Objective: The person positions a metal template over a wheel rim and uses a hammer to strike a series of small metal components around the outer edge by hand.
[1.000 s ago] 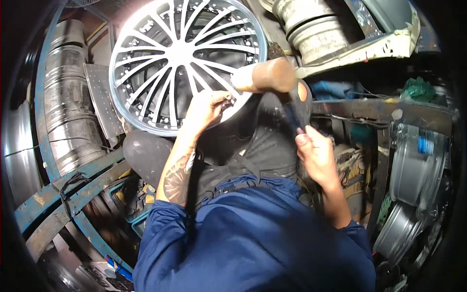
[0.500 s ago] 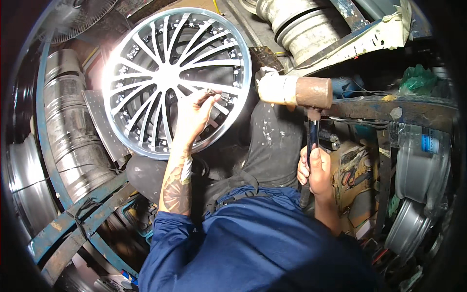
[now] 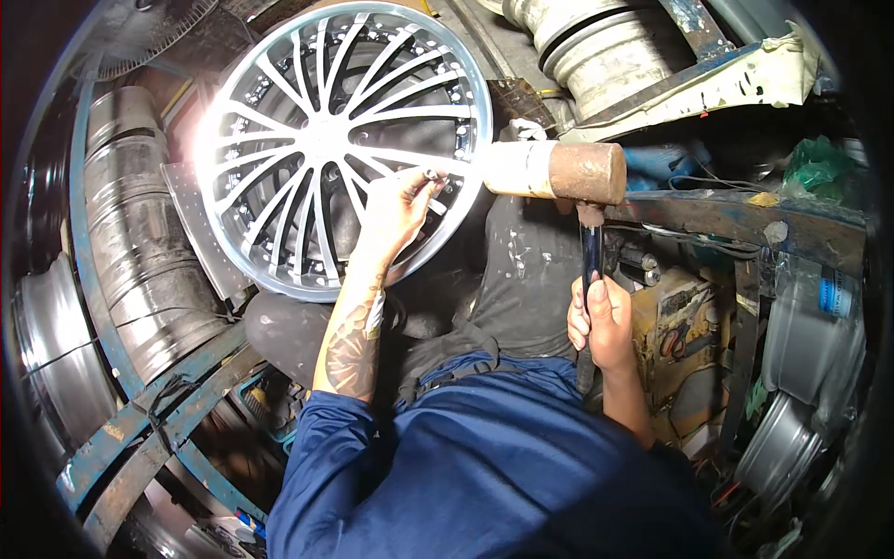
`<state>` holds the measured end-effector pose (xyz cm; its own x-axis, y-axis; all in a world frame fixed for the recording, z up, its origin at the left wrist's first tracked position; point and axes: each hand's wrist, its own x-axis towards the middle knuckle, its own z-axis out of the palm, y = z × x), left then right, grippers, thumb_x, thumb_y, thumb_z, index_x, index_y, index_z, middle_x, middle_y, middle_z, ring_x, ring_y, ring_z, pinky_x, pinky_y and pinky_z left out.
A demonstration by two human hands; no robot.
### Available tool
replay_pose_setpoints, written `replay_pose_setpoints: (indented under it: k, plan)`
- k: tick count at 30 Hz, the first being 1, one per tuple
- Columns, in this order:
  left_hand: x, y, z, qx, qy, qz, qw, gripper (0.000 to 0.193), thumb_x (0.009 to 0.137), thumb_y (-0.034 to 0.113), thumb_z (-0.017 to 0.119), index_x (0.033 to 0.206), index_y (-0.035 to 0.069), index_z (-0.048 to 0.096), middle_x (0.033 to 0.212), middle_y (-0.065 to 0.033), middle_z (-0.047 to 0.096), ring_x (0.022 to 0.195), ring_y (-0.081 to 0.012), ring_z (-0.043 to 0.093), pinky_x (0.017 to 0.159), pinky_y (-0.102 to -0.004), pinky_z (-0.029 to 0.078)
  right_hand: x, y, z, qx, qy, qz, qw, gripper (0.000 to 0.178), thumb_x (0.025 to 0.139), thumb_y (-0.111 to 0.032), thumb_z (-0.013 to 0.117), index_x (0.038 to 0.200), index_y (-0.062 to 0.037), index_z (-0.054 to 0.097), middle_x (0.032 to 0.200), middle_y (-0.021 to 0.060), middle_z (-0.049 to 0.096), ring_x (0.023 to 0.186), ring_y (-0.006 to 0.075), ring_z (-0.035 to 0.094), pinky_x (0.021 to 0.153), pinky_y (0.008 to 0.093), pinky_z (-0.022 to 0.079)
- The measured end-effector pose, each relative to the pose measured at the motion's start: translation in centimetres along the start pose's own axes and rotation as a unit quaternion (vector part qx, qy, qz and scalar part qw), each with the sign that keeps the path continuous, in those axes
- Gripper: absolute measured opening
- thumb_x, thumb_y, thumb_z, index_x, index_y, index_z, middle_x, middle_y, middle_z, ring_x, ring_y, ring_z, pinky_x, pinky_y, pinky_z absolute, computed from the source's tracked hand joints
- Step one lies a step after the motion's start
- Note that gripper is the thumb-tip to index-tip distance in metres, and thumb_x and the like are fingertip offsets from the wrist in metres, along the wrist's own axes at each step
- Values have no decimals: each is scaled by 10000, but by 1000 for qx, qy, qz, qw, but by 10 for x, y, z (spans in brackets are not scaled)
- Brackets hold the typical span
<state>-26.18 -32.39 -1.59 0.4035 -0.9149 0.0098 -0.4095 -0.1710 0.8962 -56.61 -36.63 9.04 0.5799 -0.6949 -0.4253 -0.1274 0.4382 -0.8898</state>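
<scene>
A large alloy wheel [image 3: 328, 138] with bright thin spokes and dark gaps lies in front of me, tilted against my knees. My left hand [image 3: 396, 210] is over its lower right part, thumb and fingers closed on a small metal piece [image 3: 430, 174] near the outer end of a spoke. The fingers hide most of that piece, and I cannot tell whether it touches the wheel. In my right hand [image 3: 603, 321] is a mallet [image 3: 589, 173], gripped by its dark handle. Its brown and whitish head is level, beside the wheel's right edge.
A stack of silver rims [image 3: 140, 233] stands on the left behind a blue metal frame [image 3: 93, 224]. More rims [image 3: 615, 70] lie at the far right. A rusty bar [image 3: 726, 214] crosses the right side, above wrapped rims [image 3: 805, 331]. Scissors [image 3: 675, 340] lie on a worn panel.
My left hand has slid a little to the right over the wheel, nearer its outer edge. The mallet head has shifted slightly left, toward the wheel. The view has shifted slightly.
</scene>
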Motion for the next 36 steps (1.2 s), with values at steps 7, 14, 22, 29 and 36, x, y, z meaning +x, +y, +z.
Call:
replay_pose_setpoints:
  k: [7,14,22,29,36]
  plan:
    - [2,16,0,106,-14,83,991,165,868,62,668,1024,49,722,903,-158,720,833,-317,711,732,-353,541,11,-1,12,-47,14,30,998,365,1016,-356,576,828,-50,514,585,-36,388,502,42,372,438,235,296]
    - [1,14,-3,90,-16,157,983,173,816,-18,684,961,56,741,824,-134,723,770,-261,721,717,-326,554,25,-22,22,-370,24,-21,929,408,965,-388,638,840,-6,572,553,134,449,487,137,368,470,346,328]
    - [-4,10,-6,63,-30,111,991,231,841,11,659,1058,56,725,924,-145,730,847,-280,723,753,-335,550,-6,-72,31,-214,26,-254,943,326,976,-276,623,860,24,568,569,62,434,519,101,419,509,272,386]
    - [-7,6,-13,62,-45,90,993,248,834,-3,660,1065,58,727,924,-122,738,856,-265,728,771,-322,553,20,-50,43,-479,33,-32,877,378,986,-335,609,827,-3,523,571,168,457,469,254,426,488,377,374]
    - [-2,5,-8,42,-19,120,992,287,809,-31,662,1072,62,730,957,-112,745,873,-232,730,789,-316,553,-9,-81,45,-280,14,-254,926,413,961,-345,638,786,7,511,573,132,423,477,194,420,483,327,377]
